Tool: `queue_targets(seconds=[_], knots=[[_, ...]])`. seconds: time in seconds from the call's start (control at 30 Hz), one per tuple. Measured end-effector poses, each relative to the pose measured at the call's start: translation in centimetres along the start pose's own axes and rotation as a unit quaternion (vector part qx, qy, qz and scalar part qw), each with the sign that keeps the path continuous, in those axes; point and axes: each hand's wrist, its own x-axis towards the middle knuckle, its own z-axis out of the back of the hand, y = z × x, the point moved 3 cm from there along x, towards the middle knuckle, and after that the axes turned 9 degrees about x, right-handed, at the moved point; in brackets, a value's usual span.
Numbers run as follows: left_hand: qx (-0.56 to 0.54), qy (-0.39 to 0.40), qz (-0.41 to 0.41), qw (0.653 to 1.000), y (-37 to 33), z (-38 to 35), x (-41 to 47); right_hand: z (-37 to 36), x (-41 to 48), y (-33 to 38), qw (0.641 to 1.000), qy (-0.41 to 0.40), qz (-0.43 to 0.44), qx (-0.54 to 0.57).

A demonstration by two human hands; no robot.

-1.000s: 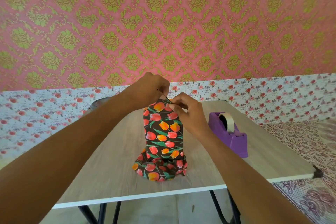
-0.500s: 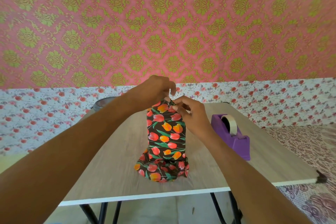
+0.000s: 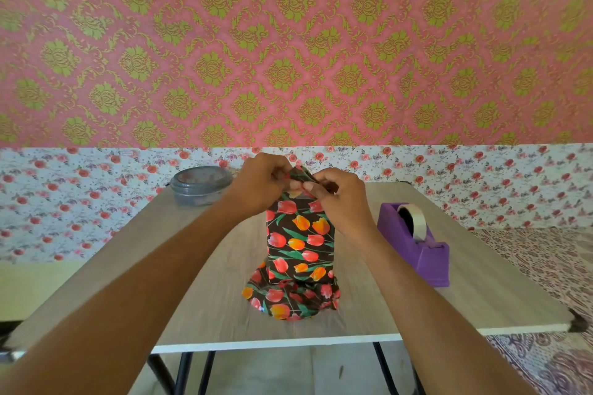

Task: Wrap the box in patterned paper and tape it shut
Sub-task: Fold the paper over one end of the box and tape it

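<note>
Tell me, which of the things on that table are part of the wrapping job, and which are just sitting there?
Part of the job:
- box in tulip-patterned paper, standing upright
- left hand and right hand, both pinching the paper at the top
- purple tape dispenser, untouched to the right

Just lying about:
- grey lidded container at the far left of the table

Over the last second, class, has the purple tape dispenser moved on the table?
No. The tape dispenser sits at the same spot on the table, right of the paper-wrapped box; only the camera view has shifted slightly.
</note>
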Motion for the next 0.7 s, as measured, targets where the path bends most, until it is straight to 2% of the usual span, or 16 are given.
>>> queue_targets(seconds=[0.1,0.33,0.43,0.5,0.6,0.7], knots=[[-0.06,-0.024,0.036,0.997,1.0,-1.3,-0.2,-0.2,0.0,-0.2,1.0,-0.002,0.011,-0.002],[-0.108,-0.095,0.054,0.988,0.5,-2.6,-1.2,-1.7,-1.0,-1.6,0.993,-0.085,-0.036,0.078],[-0.203,-0.114,0.079,0.969,1.0,-2.7,-1.7,-1.9,-1.4,-1.4,0.988,-0.105,-0.035,0.109],[-0.235,-0.111,0.057,0.964,1.3,-2.4,-2.2,-1.9,-1.7,-1.2,0.987,-0.114,-0.026,0.108],[-0.223,-0.115,0.017,0.968,1.5,-2.3,-2.5,-1.7,-2.0,-1.0,0.986,-0.117,-0.007,0.116],[-0.237,-0.131,0.028,0.962,1.7,-2.5,-2.5,-1.6,-1.9,-0.8,0.987,-0.109,0.022,0.114]])
